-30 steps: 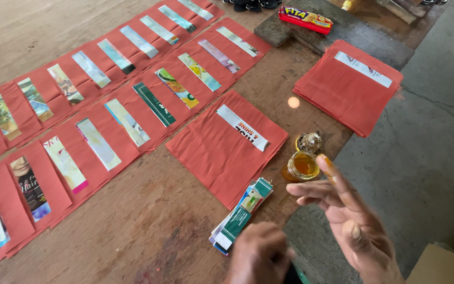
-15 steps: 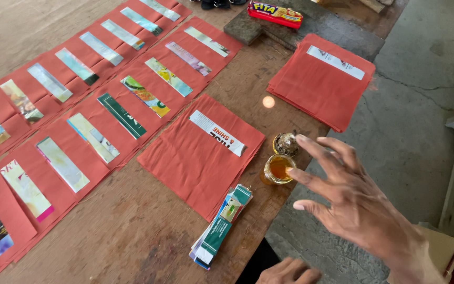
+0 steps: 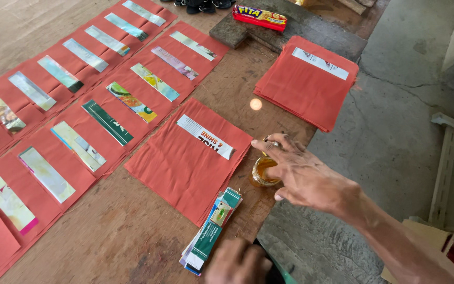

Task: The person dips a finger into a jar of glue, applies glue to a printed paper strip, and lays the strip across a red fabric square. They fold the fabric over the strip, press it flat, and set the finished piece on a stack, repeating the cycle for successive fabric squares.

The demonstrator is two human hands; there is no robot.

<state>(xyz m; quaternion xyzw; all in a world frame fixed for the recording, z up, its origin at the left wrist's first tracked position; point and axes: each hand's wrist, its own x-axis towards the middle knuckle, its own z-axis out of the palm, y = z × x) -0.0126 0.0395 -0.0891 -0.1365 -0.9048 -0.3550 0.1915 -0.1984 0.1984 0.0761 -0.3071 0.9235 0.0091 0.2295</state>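
Note:
My right hand [image 3: 306, 179] reaches in from the lower right with its fingers spread over a small glass jar of amber liquid [image 3: 260, 172] at the table's edge. The fingertips rest on the jar's rim without closing around it. My left hand [image 3: 236, 263] sits at the bottom edge with curled fingers, touching the near end of a stack of printed paper strips [image 3: 214, 226]. What it grips is hidden. Just left of the jar lies a pile of red paper sheets [image 3: 179, 168] with a white strip [image 3: 206, 137] on top.
Rows of red sheets [image 3: 43, 126], each bearing a coloured strip, cover the wooden table's left side. A second red pile [image 3: 303, 87] lies at the far right edge. A red and yellow snack pack [image 3: 259, 17] rests on a dark block. Concrete floor [image 3: 395, 131] and a cardboard box [image 3: 447, 244] are to the right.
My right hand has dropped from mid-air onto the jar. The left hand has stayed low at the bottom edge. The view has drifted slightly.

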